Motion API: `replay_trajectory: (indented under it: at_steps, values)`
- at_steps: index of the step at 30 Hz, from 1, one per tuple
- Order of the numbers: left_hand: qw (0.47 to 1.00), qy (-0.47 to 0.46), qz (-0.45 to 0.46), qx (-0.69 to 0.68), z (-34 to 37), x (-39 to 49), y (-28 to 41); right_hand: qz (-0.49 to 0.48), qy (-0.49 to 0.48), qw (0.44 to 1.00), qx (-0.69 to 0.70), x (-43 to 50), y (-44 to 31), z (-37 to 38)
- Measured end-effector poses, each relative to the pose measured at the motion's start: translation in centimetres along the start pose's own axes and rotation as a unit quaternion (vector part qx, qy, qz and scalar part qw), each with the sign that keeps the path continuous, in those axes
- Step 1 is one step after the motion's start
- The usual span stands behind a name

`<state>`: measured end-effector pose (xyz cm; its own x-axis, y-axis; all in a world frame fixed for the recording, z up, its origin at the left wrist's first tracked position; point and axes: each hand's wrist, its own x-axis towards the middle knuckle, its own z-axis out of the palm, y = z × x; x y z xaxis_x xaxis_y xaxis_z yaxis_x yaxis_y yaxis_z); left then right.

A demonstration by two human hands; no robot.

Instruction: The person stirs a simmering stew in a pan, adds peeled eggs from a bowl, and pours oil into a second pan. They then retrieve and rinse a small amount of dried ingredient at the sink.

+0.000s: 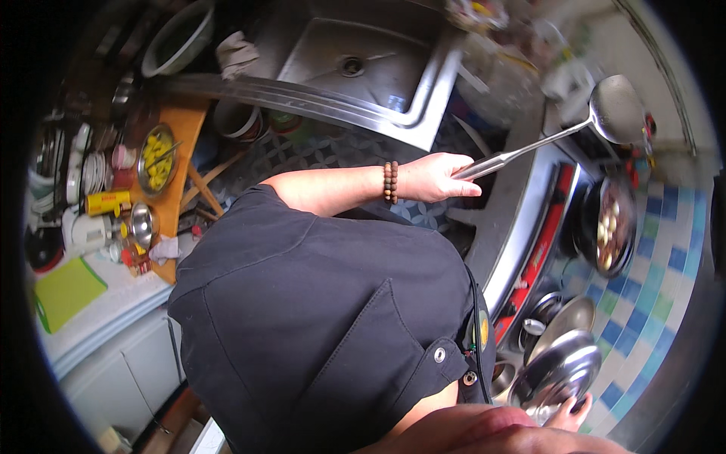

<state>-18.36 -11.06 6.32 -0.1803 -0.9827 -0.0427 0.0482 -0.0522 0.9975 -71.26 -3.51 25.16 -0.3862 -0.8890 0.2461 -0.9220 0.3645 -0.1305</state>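
My left hand point(439, 177), with a beaded bracelet at the wrist, is closed round the handle of a metal wok spatula point(615, 108). The blade is raised, up and to the right of the hand, near the stove. Low at the right, my right hand point(569, 416) holds the edge of a shiny metal bowl or lid point(558, 371); part of this hand is hidden. Beyond the stove's red front panel point(539, 249) stands a dark wok point(610, 227) with pale, rounded pieces and brownish food in it.
A steel sink point(351, 68) lies at the top. At the left, an orange wooden table point(184, 133) bears a metal bowl of yellow pieces point(157, 159). A green cutting board point(68, 292) lies on the white counter. Metal pans and another lid point(567, 323) crowd the lower right, beside blue tiles.
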Motion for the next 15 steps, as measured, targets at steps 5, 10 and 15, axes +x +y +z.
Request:
replay_trajectory:
  at_steps: [5,10,15]
  values:
    - [0.985,0.139,0.017,-0.098,-8.9,-7.6,0.4,-0.328,-0.092,0.926,0.160,2.5,-26.4,8.2]
    - [0.943,0.323,0.027,-0.079,-15.4,-15.9,1.2,-0.596,-0.214,0.753,0.180,-3.8,-50.9,17.8]
    - [0.888,0.443,0.040,-0.116,-17.0,-23.0,-0.2,-0.693,-0.323,0.603,0.228,-17.6,-68.7,24.4]
